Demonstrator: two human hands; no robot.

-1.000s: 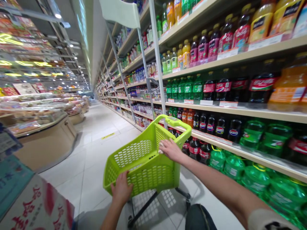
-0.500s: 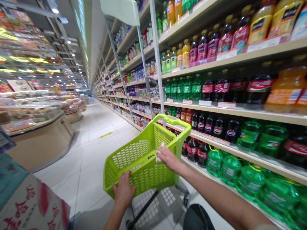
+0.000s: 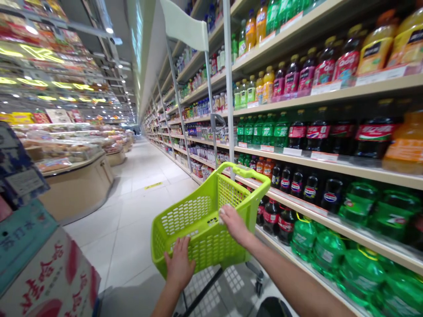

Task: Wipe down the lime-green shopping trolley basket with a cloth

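A lime-green shopping cart (image 3: 211, 251) with perforated basket walls stands in front of me, tilted in view. My left hand (image 3: 179, 264) grips its near rim toward the left corner, with the fingertips over the edge. My right hand (image 3: 235, 224) is closed around a crumpled white wipe (image 3: 222, 215) at the same rim, farther right. Much of the wipe is hidden by the fingers. On the basket floor shows a small dark-and-white printed patch (image 3: 212, 220). The cart's handle (image 3: 246, 171) is at the far right end, with neither hand on it.
Drink shelves (image 3: 330, 163) with bottles run along the right, close to the cart. Large green bottles (image 3: 361, 268) fill the bottom shelf. Printed cartons (image 3: 49, 273) stand at lower left. A curved display counter (image 3: 79, 185) lies beyond the tiled aisle (image 3: 132, 233).
The view has turned slightly left, so everything sits farther right. My right hand with the wipe has shifted slightly along the rim. My left hand stays at the rim.
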